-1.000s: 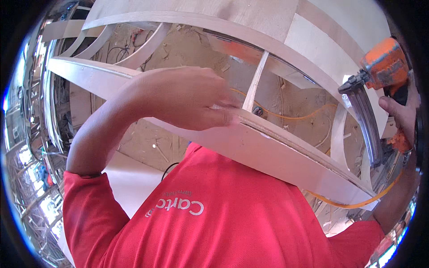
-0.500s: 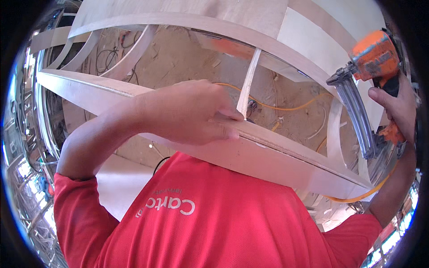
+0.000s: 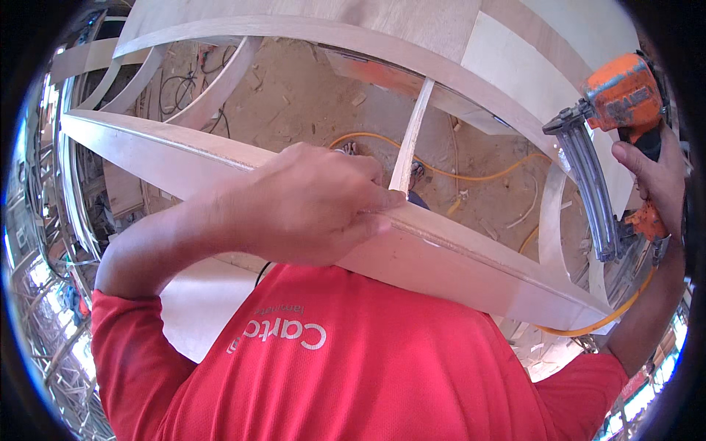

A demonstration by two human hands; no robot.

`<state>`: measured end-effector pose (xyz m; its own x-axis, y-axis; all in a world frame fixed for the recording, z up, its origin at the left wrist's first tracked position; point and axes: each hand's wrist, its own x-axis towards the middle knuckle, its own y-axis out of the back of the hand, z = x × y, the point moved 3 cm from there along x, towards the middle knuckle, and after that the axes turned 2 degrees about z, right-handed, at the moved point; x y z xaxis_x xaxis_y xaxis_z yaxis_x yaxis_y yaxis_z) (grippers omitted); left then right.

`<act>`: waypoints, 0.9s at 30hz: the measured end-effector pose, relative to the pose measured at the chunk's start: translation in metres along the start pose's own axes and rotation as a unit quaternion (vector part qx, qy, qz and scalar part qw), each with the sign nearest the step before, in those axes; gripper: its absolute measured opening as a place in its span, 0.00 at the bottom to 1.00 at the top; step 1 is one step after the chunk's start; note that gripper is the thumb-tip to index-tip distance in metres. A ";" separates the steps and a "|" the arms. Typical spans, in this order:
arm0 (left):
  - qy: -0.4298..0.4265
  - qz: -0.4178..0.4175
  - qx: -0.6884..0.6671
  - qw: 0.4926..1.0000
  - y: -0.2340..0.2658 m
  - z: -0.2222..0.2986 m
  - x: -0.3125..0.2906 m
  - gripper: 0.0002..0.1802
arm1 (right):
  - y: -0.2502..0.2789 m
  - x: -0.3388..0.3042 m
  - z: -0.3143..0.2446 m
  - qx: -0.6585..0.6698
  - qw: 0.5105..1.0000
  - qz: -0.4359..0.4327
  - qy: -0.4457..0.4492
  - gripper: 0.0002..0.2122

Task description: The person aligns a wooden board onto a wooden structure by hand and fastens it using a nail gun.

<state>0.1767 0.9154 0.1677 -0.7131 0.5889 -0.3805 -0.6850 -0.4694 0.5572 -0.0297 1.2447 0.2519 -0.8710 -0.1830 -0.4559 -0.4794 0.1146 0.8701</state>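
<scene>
My left hand (image 3: 316, 202) lies over the upper edge of a long plywood beam (image 3: 456, 268) just in front of my red shirt. Its thumb and fingers pinch that edge right beside the end of a narrow wooden rib (image 3: 412, 136), which meets the beam there. Out at the right, my right hand (image 3: 658, 165) grips an orange nail gun (image 3: 625, 92) by its handle. The gun is held up above the beam's right end, with its long grey magazine (image 3: 588, 191) slanting down toward me.
A curved plywood panel (image 3: 397, 26) spans the far side, joined to the beam by curved ribs (image 3: 217, 84) at the left and another rib (image 3: 551, 213) at the right. A yellow air hose (image 3: 471, 176) crosses the dusty floor (image 3: 294, 95). Black cords (image 3: 176, 92) lie at the left.
My left hand has shifted slightly toward me along the beam and still pinches its edge. The nail gun stays in my right hand, nearly unmoved.
</scene>
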 end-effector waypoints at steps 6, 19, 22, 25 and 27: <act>0.002 0.021 0.001 1.000 0.000 0.004 -0.001 0.21 | -0.003 0.012 -0.012 0.006 0.999 -0.048 -0.024 0.31; 0.012 0.037 -0.048 0.998 0.002 -0.007 -0.002 0.20 | -0.062 0.018 -0.104 0.104 0.947 -0.252 0.169 0.39; 0.004 0.029 -0.059 0.998 0.004 -0.007 -0.001 0.21 | -0.070 0.013 -0.114 0.080 0.946 -0.255 0.185 0.33; -0.002 0.031 -0.049 0.998 0.003 -0.007 -0.002 0.21 | -0.078 0.017 -0.117 0.076 0.938 -0.253 0.224 0.28; -0.004 0.036 -0.054 0.998 0.002 -0.007 -0.003 0.21 | -0.079 0.020 -0.119 0.073 0.938 -0.255 0.226 0.27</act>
<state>0.1766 0.9079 0.1650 -0.7604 0.5562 -0.3352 -0.6440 -0.5792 0.4998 0.0030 1.1162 0.1963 -0.4072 -0.6411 -0.6506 -0.8589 0.0265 0.5114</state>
